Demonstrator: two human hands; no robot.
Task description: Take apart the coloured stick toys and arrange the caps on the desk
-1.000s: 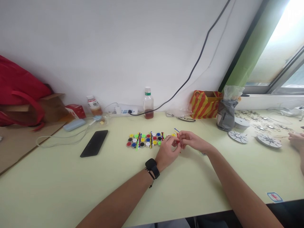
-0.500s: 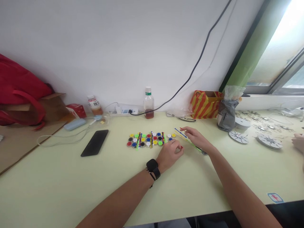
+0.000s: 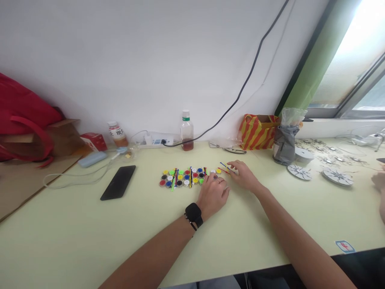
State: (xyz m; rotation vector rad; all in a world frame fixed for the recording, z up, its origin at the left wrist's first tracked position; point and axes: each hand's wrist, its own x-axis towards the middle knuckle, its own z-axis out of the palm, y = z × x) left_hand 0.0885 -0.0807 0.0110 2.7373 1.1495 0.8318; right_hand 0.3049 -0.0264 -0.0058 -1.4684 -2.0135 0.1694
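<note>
Rows of small coloured round caps (image 3: 183,177), with a few thin coloured sticks laid across them, sit mid-table. My left hand (image 3: 214,193), a black watch (image 3: 193,212) on its wrist, rests at the right end of the rows with fingers curled down onto the last caps; I cannot see what lies under the fingertips. Just to its right, my right hand (image 3: 244,175) lies low on the table. Its fingertips close on a small bundle of loose coloured sticks (image 3: 225,167).
A black phone (image 3: 118,182) lies left of the caps. Along the wall stand two bottles (image 3: 187,130), a power strip (image 3: 155,140), glasses (image 3: 236,150), a striped bag (image 3: 258,131) and a grey wrapped container (image 3: 284,140). White discs (image 3: 299,171) and another person's hand (image 3: 379,180) are at right.
My hands came apart. The left one lowered a small red piece to the right end of the rows. The right one moved back onto the loose sticks.
</note>
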